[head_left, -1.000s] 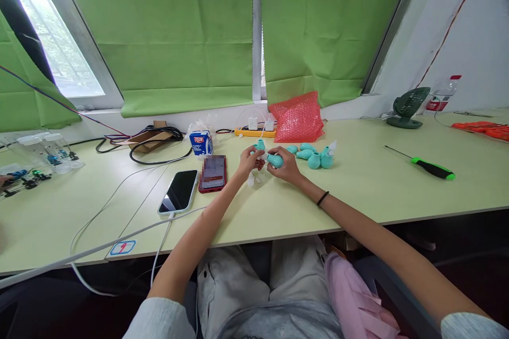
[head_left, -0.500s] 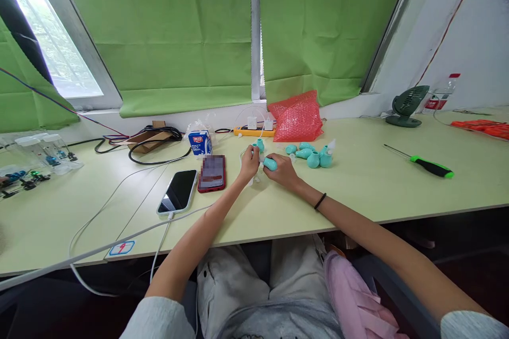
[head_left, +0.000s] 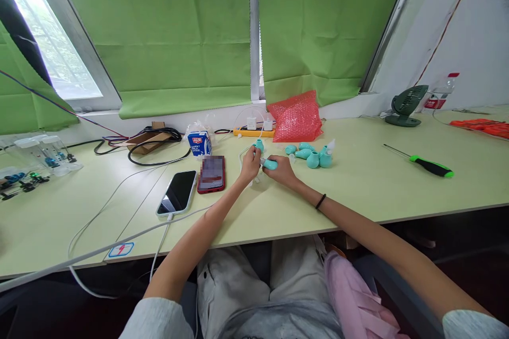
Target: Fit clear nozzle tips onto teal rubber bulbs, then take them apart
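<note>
Over the middle of the table, my right hand [head_left: 282, 170] is closed round a small teal rubber bulb [head_left: 270, 164] lying sideways, its narrow pale tip pointing left. My left hand [head_left: 251, 164] pinches at that tip; what exactly its fingertips hold is partly hidden. Another teal bulb [head_left: 260, 144] stands just behind my left hand. Small clear pieces [head_left: 256, 179] lie on the table beneath the hands. To the right of my right hand sits a group of several teal bulbs [head_left: 313, 159], one with a whitish tip [head_left: 331, 144] pointing up.
Two phones, one dark-screened [head_left: 177, 192] and one red-cased [head_left: 211, 174], lie left of my hands, near a blue milk box [head_left: 199, 143]. Behind are a yellow power strip [head_left: 242, 132] and red bubble wrap [head_left: 298, 119]. Rightward are a screwdriver [head_left: 431, 166] and a fan [head_left: 406, 107].
Both hands stay nearly in place. The bulb in my right hand has turned slightly and more of its side shows.
</note>
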Action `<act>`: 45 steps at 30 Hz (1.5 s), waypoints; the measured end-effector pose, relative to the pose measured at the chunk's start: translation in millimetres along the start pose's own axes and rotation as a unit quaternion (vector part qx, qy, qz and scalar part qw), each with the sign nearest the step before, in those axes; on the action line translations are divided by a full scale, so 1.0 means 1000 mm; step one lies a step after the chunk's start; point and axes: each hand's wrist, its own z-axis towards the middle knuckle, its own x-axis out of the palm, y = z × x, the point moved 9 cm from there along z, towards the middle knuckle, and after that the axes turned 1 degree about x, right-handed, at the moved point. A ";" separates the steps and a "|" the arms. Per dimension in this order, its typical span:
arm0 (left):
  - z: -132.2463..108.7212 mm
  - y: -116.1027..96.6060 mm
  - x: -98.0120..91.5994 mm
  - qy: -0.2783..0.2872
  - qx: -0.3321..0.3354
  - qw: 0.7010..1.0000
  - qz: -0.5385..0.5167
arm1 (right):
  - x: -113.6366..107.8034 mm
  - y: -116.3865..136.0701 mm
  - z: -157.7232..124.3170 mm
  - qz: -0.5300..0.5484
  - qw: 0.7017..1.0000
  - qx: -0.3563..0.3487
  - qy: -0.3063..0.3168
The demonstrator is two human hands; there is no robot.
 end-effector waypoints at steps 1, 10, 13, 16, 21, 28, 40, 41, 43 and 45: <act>0.000 -0.002 0.001 0.006 0.011 1.000 0.008 | 0.002 -0.003 0.000 0.037 0.999 0.025 0.011; -0.003 -0.013 0.007 0.047 0.056 0.997 0.029 | 0.030 -0.019 -0.009 0.237 0.935 0.190 0.183; -0.004 -0.014 0.009 0.060 0.059 0.996 0.020 | 0.036 -0.018 -0.014 0.280 0.902 0.228 0.235; -0.005 -0.017 0.012 0.072 0.066 0.995 0.010 | 0.043 -0.018 -0.019 0.316 0.867 0.262 0.283; -0.007 -0.020 0.013 0.076 0.076 0.994 0.015 | 0.053 -0.020 -0.029 0.358 0.803 0.308 0.363; -0.007 -0.023 0.015 0.086 0.091 0.992 0.030 | 0.057 -0.015 -0.045 0.428 0.684 0.370 0.461; -0.011 -0.035 0.017 0.107 0.144 0.978 0.104 | 0.060 -0.014 -0.057 0.465 0.598 0.423 0.497; -0.011 -0.036 0.018 0.109 0.154 0.976 0.109 | 0.060 -0.015 -0.057 0.463 0.596 0.428 0.498; -0.013 -0.039 0.019 0.114 0.178 0.970 0.120 | 0.060 -0.016 -0.059 0.460 0.593 0.433 0.499; -0.014 -0.041 0.019 0.110 0.198 0.965 0.132 | 0.061 -0.014 -0.060 0.455 0.595 0.433 0.502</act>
